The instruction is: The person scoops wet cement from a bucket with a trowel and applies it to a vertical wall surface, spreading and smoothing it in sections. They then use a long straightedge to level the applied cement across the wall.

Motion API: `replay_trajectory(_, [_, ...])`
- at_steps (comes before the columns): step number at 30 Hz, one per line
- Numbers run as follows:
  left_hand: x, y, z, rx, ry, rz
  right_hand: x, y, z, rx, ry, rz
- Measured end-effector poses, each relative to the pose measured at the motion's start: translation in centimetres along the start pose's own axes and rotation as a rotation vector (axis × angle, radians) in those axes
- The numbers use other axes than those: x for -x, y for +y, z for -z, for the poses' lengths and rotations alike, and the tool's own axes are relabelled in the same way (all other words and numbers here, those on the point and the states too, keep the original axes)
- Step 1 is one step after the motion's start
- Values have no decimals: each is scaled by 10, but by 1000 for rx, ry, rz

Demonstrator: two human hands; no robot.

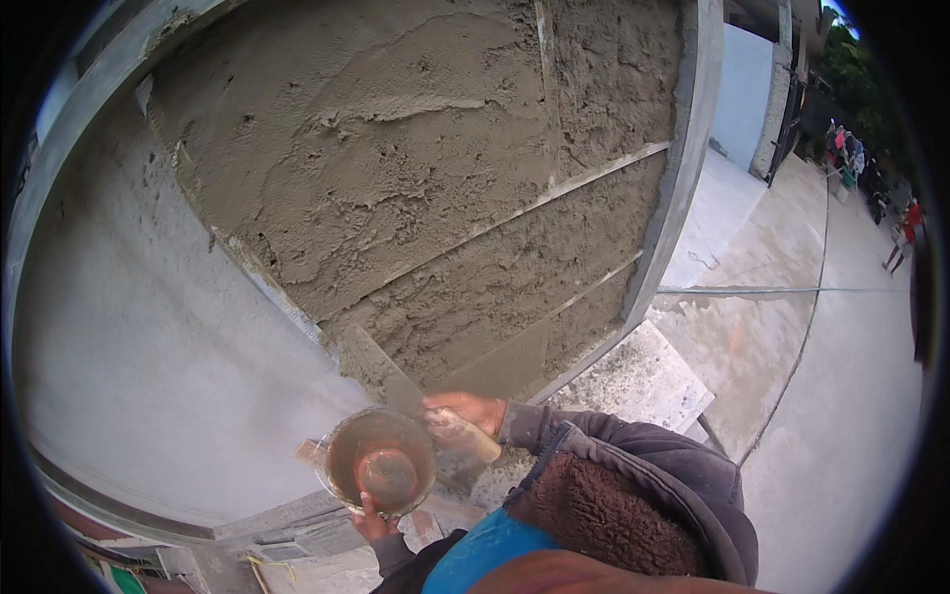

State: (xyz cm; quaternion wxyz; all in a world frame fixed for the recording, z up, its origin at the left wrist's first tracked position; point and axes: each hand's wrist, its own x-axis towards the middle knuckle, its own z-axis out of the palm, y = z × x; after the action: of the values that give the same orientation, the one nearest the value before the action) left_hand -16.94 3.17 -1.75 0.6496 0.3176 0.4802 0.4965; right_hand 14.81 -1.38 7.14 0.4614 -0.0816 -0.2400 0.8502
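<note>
My left hand (374, 521) grips the near rim of a small round bucket (341, 450), thumb inside and fingers beneath. Grey mortar coats its inner wall, and reddish-brown shows at the bottom. Closed round the wooden handle (473, 439) of a flat trowel is my right hand (463, 409), just right of the bucket. The trowel's long blade (381, 368) points up and left, over the lower edge of the wet mortar wall (396, 188). Whether the blade touches the mortar, I cannot tell. Thin straight strips (554, 198) run across the rough mortar.
A smooth grey wall surface (178, 327) lies left of the mortar. On the right a concrete post edge (683, 188) borders it, with a pale speckled slab (643, 381) below. Beyond runs a concrete pavement (841, 396), where a person in red (908, 226) stands far off.
</note>
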Motion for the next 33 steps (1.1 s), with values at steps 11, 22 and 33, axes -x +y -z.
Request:
replay_trajectory(11, [-10, 13, -4, -475, -20, -391, -83, 113, 36, 2514, 227, 70])
replay_trajectory(22, [23, 32, -22, -570, -25, -529, -55, 106, 75, 2270, 479, -129])
replay_trajectory(33, [20, 15, -31, -601, -87, -711, -44, 131, 21, 2390, 593, 247])
